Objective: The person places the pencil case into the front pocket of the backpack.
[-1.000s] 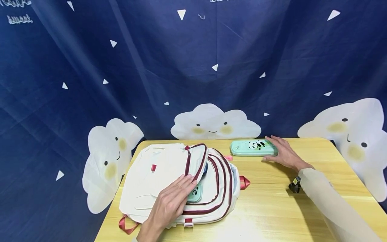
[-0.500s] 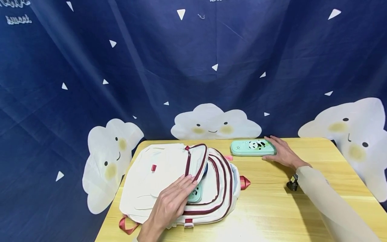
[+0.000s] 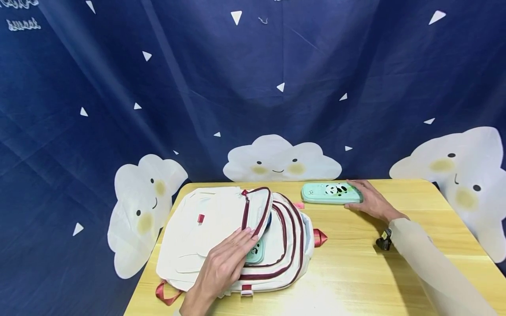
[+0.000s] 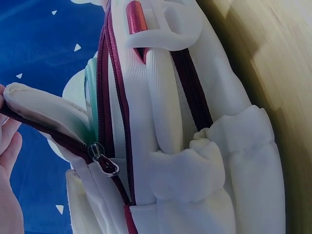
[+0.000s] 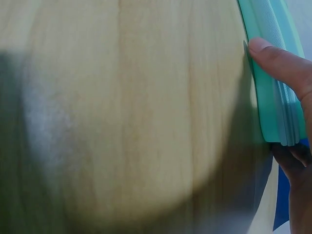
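Observation:
A white backpack (image 3: 205,237) with dark red zips lies on the table, its front pocket unzipped. My left hand (image 3: 221,265) holds the raised pocket flap (image 3: 257,210) by its edge; in the left wrist view, fingers (image 4: 9,146) show at the flap's edge. Inside the pocket sits a mint-green case (image 3: 256,253) with a panda print, partly covered by the flap and hand. At the table's back, my right hand (image 3: 373,202) grips the right end of a mint-green panda pencil case (image 3: 322,194). Its thumb (image 5: 278,61) presses the case's near side, with other fingers beyond the end.
Wooden table (image 3: 356,272) lies under everything. A red strap loop (image 3: 319,238) sticks out at the backpack's right, another red strap (image 3: 167,295) at its lower left. A dark blue cloud-print curtain (image 3: 253,87) hangs right behind the table's back edge.
My right hand's upper fingers have come down slightly closer around the end of the pencil case. The left hand, flap, backpack and pencil case have hardly moved.

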A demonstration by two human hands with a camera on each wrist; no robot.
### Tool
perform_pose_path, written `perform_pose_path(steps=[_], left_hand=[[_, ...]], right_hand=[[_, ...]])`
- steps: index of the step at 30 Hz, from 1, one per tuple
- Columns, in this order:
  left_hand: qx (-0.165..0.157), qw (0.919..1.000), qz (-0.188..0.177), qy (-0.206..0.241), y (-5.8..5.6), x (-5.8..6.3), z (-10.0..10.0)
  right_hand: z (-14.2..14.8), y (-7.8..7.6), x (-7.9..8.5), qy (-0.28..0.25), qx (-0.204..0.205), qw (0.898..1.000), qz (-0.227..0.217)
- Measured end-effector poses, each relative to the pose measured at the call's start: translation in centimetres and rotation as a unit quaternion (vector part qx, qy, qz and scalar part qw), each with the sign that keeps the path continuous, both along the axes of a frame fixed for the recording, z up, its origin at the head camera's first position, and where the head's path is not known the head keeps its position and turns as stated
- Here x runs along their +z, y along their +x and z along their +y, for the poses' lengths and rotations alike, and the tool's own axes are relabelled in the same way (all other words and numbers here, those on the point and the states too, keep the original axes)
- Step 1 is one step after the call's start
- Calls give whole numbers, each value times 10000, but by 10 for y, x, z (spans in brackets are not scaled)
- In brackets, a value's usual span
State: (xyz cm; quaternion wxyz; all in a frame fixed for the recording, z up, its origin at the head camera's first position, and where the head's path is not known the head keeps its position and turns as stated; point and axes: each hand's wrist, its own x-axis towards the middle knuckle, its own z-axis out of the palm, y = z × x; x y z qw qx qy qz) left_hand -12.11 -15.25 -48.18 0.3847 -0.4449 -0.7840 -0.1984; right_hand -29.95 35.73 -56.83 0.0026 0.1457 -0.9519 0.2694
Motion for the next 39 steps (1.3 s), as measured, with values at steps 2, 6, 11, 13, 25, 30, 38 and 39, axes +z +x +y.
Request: perform_pose_path(steps=[2, 6, 11, 13, 25, 30, 38, 39], left_hand=[[2, 10000, -1, -2, 0, 0, 0], [-11, 10000, -5, 4, 0, 0, 0], [-4, 10000, -26, 31, 0, 0, 0], [1, 10000, -44, 43, 0, 0, 0], [-32, 9999, -65, 80, 0, 0, 1], [-17, 9999, -67, 85, 0, -1, 1], [-36, 9999, -84, 104, 0, -1, 1], [-38, 9999, -87, 104, 0, -1, 1]], right_hand=[[1, 1, 0, 28, -43, 10000, 15], [2, 3, -1, 64, -108, 9999, 33], [2, 8, 0, -29, -192, 9998, 78], [3, 9, 1, -65, -202, 9997, 94], [9, 22, 10, -49, -211, 9990, 397], [11, 28, 15, -34, -138, 9979, 630], [14, 39, 21, -95, -124, 9960, 880], [15, 40, 21, -87, -133, 9957, 916]])
